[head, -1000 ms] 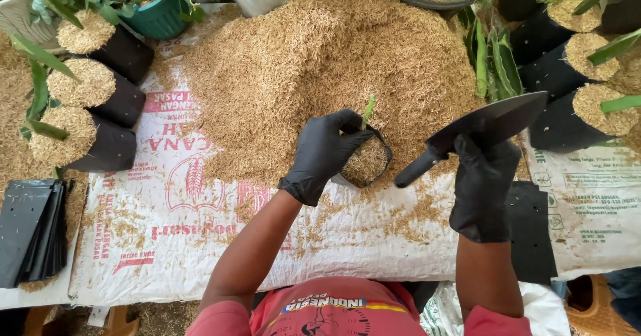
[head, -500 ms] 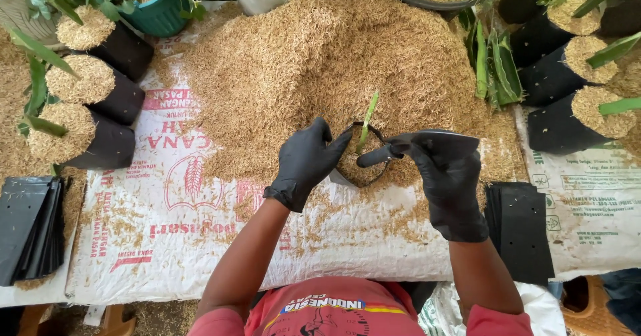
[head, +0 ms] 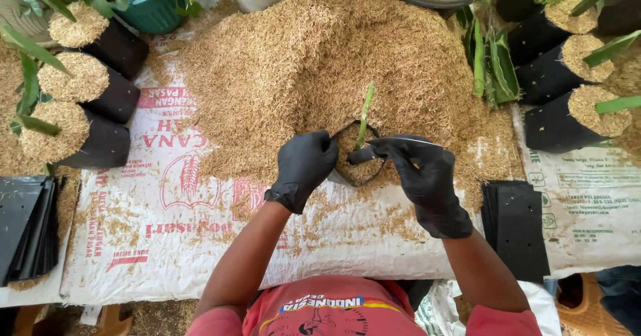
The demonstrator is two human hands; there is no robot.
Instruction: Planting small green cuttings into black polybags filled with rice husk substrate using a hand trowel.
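Both my hands wear black gloves. My left hand (head: 306, 165) grips the left rim of a small black grow bag (head: 358, 169) part-filled with tan husk, at the foot of a big husk pile (head: 320, 62). A thin green shoot (head: 364, 115) stands upright in the bag. My right hand (head: 424, 176) holds a dark trowel (head: 394, 142) by its handle, the blade seen edge-on and level over the bag's right rim.
Filled black bags (head: 93, 109) with green plants stand at the left, more filled bags (head: 567, 95) at the right. Flat empty bags lie in a left stack (head: 27, 222) and a right stack (head: 517, 226). A printed white sack (head: 167, 229) covers the table. Loose green leaves (head: 491, 62) lie behind.
My right hand swung the trowel in from the right and turned it level over the bag. The left hand stayed on the bag's rim. The shoot now stands straighter.
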